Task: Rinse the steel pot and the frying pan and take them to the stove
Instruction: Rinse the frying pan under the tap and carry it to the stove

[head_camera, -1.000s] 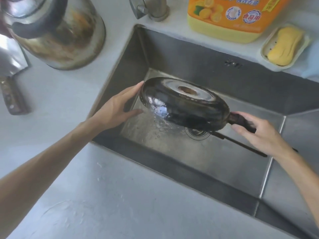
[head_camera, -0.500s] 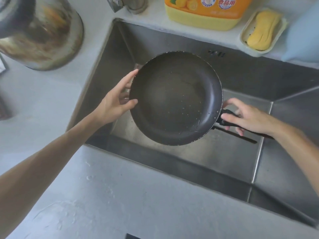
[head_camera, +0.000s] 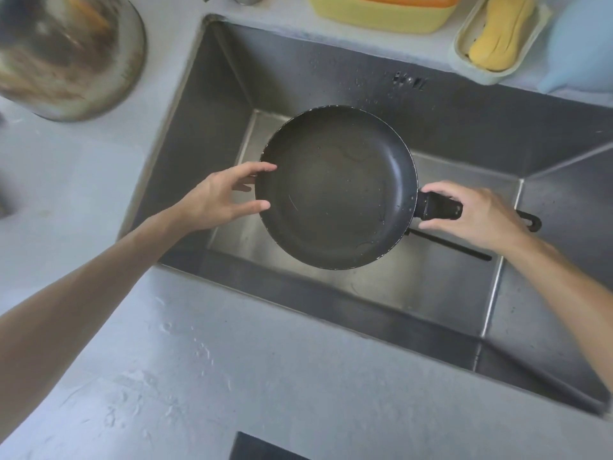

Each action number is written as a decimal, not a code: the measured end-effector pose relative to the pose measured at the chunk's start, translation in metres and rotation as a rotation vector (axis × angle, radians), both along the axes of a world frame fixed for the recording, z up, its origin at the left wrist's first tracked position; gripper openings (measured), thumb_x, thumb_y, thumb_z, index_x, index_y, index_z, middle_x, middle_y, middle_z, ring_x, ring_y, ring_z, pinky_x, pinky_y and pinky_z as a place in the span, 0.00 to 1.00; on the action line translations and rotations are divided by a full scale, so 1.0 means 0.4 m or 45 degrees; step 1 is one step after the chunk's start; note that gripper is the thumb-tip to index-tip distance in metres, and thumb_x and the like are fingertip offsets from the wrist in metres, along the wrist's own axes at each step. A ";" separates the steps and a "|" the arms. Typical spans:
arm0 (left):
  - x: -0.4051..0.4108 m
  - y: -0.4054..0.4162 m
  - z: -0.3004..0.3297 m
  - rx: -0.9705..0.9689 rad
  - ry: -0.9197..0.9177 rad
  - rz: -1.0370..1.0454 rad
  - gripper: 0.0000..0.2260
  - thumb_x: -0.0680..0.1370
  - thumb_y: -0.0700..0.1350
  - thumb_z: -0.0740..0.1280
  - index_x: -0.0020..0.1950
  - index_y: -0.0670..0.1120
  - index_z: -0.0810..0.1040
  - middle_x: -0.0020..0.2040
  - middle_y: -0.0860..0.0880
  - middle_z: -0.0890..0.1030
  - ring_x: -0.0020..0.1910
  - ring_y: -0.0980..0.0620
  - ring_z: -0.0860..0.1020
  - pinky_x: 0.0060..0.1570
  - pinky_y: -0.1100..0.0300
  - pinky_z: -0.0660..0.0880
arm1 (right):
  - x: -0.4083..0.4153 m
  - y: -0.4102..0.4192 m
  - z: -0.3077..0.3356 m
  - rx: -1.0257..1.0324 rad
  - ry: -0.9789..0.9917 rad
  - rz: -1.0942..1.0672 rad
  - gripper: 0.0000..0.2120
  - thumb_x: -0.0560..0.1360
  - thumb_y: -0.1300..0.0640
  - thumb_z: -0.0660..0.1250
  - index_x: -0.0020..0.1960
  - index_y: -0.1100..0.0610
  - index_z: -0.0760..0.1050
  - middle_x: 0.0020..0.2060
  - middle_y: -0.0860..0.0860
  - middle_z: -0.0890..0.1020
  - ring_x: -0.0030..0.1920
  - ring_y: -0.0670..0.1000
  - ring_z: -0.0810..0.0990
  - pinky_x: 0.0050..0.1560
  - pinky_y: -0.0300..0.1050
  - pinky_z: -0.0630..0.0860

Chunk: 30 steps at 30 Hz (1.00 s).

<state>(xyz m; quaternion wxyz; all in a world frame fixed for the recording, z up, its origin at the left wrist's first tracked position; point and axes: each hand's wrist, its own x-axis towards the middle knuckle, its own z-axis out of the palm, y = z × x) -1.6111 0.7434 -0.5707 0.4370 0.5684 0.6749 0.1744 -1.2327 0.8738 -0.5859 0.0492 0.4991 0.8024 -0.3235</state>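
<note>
A black frying pan (head_camera: 335,187) hangs level over the steel sink (head_camera: 212,104), its wet inside facing up. My right hand (head_camera: 477,214) is closed around the pan's black handle. My left hand (head_camera: 225,197) holds the pan's left rim, thumb and fingers touching the edge. A stained steel pot (head_camera: 66,58) stands on the counter at the far left, blurred and partly cut off by the frame.
A yellow detergent bottle (head_camera: 381,11) and a soap dish with a yellow bar (head_camera: 497,38) sit behind the sink. A pale blue object (head_camera: 583,44) lies at the far right. The grey counter (head_camera: 232,376) in front is wet. A dark edge (head_camera: 258,449) shows at the bottom.
The pan was turned from bottom-up and tilted to inside-up and level. It has come lower and nearer to me in the view. Both hands kept their hold.
</note>
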 end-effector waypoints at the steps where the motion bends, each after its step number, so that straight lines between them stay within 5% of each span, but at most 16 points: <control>1: -0.002 0.000 0.004 -0.021 0.042 -0.032 0.25 0.73 0.49 0.71 0.66 0.64 0.66 0.66 0.59 0.73 0.60 0.56 0.75 0.63 0.69 0.67 | 0.002 0.000 0.002 0.012 -0.012 0.015 0.23 0.63 0.39 0.73 0.56 0.36 0.70 0.45 0.48 0.83 0.47 0.55 0.79 0.51 0.52 0.76; 7: 0.005 0.001 0.017 -0.088 0.121 -0.060 0.27 0.72 0.51 0.71 0.66 0.66 0.63 0.63 0.56 0.73 0.57 0.58 0.74 0.60 0.67 0.66 | 0.004 0.002 0.016 0.062 -0.057 0.068 0.21 0.65 0.41 0.72 0.57 0.37 0.72 0.44 0.48 0.82 0.44 0.55 0.78 0.44 0.46 0.69; 10: 0.007 -0.002 0.032 -0.062 0.105 -0.035 0.27 0.74 0.46 0.71 0.67 0.63 0.64 0.63 0.53 0.76 0.57 0.56 0.75 0.57 0.75 0.67 | 0.002 -0.005 0.047 0.079 -0.068 0.072 0.21 0.66 0.41 0.72 0.58 0.37 0.72 0.42 0.48 0.81 0.44 0.55 0.78 0.42 0.45 0.67; 16: 0.044 -0.016 0.205 0.047 -0.048 0.172 0.25 0.73 0.42 0.68 0.64 0.65 0.69 0.52 0.68 0.80 0.58 0.61 0.78 0.62 0.65 0.72 | 0.037 -0.030 0.198 0.065 -0.030 0.082 0.24 0.65 0.38 0.70 0.60 0.32 0.70 0.47 0.46 0.83 0.49 0.54 0.80 0.46 0.46 0.73; 20: 0.091 -0.046 0.363 0.104 -0.119 0.211 0.24 0.69 0.50 0.65 0.63 0.65 0.70 0.57 0.52 0.81 0.60 0.52 0.78 0.62 0.56 0.73 | 0.083 -0.074 0.360 0.190 -0.050 0.089 0.26 0.66 0.38 0.70 0.63 0.34 0.70 0.55 0.44 0.82 0.56 0.52 0.80 0.52 0.49 0.75; 23: 0.130 -0.065 0.433 0.120 -0.166 0.226 0.24 0.67 0.43 0.63 0.59 0.64 0.73 0.53 0.51 0.84 0.54 0.55 0.81 0.59 0.59 0.75 | 0.123 -0.139 0.467 0.201 -0.089 0.080 0.25 0.68 0.38 0.69 0.64 0.33 0.69 0.54 0.41 0.82 0.56 0.49 0.79 0.52 0.46 0.73; 27: 0.225 -0.050 0.552 0.174 -0.215 0.036 0.22 0.65 0.44 0.64 0.56 0.64 0.74 0.51 0.57 0.84 0.53 0.60 0.81 0.58 0.64 0.74 | 0.243 -0.267 0.627 0.295 -0.190 -0.063 0.27 0.69 0.35 0.66 0.66 0.32 0.64 0.58 0.38 0.79 0.58 0.44 0.77 0.54 0.41 0.72; 30: 0.312 0.005 0.627 0.191 -0.263 -0.233 0.24 0.71 0.34 0.64 0.59 0.61 0.73 0.51 0.63 0.83 0.52 0.58 0.81 0.54 0.70 0.74 | 0.356 -0.364 0.724 0.380 -0.205 -0.178 0.26 0.66 0.30 0.63 0.63 0.25 0.62 0.61 0.39 0.78 0.62 0.45 0.75 0.58 0.41 0.71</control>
